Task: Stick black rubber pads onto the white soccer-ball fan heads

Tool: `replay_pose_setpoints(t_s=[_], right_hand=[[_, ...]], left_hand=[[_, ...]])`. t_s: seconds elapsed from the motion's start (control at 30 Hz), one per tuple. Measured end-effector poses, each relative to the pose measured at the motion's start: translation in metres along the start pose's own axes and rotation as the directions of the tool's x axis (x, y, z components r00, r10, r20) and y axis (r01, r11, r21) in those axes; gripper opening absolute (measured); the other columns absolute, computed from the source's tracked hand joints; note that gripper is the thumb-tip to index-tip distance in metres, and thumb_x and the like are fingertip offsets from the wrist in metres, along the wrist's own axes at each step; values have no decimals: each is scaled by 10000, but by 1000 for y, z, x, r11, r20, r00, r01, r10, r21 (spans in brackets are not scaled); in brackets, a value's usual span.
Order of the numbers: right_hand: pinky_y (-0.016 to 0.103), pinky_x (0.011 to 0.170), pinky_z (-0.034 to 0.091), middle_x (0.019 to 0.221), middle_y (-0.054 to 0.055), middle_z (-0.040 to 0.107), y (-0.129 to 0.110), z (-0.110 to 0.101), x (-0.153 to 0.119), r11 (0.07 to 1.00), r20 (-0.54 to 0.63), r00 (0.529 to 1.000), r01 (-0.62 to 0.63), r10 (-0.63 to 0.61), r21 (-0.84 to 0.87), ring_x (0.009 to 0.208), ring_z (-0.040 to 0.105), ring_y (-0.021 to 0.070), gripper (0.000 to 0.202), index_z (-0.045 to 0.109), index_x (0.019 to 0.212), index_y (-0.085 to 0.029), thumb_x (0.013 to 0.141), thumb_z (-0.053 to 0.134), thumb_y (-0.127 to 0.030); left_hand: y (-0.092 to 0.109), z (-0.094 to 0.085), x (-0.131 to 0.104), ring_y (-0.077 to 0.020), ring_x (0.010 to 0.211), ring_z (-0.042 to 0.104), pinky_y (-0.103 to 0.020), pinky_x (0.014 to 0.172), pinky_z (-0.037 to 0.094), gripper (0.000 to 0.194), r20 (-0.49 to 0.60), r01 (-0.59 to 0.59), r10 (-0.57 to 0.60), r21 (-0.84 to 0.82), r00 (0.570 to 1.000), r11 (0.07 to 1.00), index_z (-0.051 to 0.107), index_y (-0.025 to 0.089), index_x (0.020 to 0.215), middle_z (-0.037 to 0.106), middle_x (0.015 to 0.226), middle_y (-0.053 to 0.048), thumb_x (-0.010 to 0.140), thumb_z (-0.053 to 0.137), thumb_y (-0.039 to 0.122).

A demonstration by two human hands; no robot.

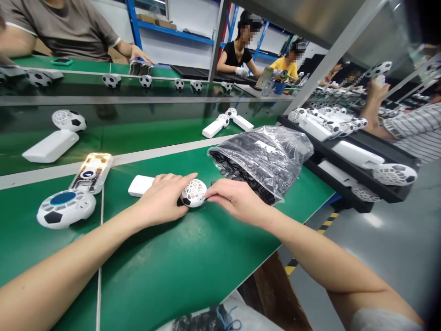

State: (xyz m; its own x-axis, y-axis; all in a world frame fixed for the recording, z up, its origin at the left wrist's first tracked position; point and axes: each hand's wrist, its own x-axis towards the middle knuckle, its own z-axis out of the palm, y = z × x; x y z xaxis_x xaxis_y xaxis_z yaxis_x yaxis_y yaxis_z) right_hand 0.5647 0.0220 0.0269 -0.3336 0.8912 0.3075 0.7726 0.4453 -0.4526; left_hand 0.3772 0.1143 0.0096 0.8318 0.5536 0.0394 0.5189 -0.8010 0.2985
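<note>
My left hand (165, 198) is wrapped over a white football-patterned device (195, 193) that lies on the green table. The device's white handle sticks out to the left of the hand, and its round lattice head shows at the right. At the right edge of that head, my right hand (230, 197) pinches a small dark piece between thumb and fingers. Just behind the right hand lies an open clear plastic bag (265, 156) full of small black pieces. A second device (67, 209) with a blue disc and a lit, see-through handle rests at the left.
Similar white devices lie on the conveyor belt (148, 124) beyond the table. Black trays (389, 188) holding more devices stand at the right. Several people sit across the line, and a striped sleeve (416, 128) shows at the far right.
</note>
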Motion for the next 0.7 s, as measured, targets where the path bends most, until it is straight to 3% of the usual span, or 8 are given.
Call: replay_pose_setpoints(t_s=[0.1, 0.17, 0.3, 0.47, 0.7], right_hand=[[268, 717, 434, 824, 32, 609, -2, 3, 4, 999, 34, 999, 33, -32, -33, 776, 548, 136, 99, 607, 834, -173, 827, 509, -189], [258, 701, 428, 799, 25, 601, -3, 5, 7, 1000, 50, 998, 29, -29, -7, 755, 539, 130, 81, 594, 804, -166, 820, 517, -186], [239, 648, 427, 774, 14, 597, -9, 3, 6, 997, 102, 993, -57, 52, 51, 694, 529, 115, 64, 558, 818, -157, 821, 494, -164], [267, 714, 432, 856, 46, 587, -12, -2, 1, 998, 135, 990, -44, 39, 40, 795, 535, 137, 149, 563, 927, -161, 849, 436, -152], [260, 757, 429, 815, 16, 541, -5, 8, 0, 975, 7, 998, -68, 68, 209, 804, 512, 113, 46, 596, 810, -175, 796, 554, -184]], left_hand=[[6, -1, -1, -296, 1071, 451, -472, 963, 257, 802, 3, 23, -23, -31, 1000, 999, 359, 194, 1305, 553, 1140, -99, 632, 560, 582], [11, -2, -1, -302, 1088, 443, -506, 991, 204, 833, 6, 55, -54, -42, 999, 998, 389, 175, 1286, 554, 1143, -110, 620, 530, 655], [16, -2, -2, -305, 1103, 438, -532, 1004, 169, 812, -11, 75, -76, -44, 997, 996, 416, 155, 1266, 552, 1148, -121, 644, 495, 670], [14, 1, -2, -306, 1103, 443, -542, 1005, 165, 771, -39, 50, -53, -63, 998, 997, 440, 170, 1240, 552, 1159, -111, 637, 527, 644], [14, 2, -2, -306, 1107, 441, -542, 1005, 162, 791, -40, 55, -57, -66, 998, 996, 430, 160, 1248, 548, 1165, -113, 636, 516, 654]])
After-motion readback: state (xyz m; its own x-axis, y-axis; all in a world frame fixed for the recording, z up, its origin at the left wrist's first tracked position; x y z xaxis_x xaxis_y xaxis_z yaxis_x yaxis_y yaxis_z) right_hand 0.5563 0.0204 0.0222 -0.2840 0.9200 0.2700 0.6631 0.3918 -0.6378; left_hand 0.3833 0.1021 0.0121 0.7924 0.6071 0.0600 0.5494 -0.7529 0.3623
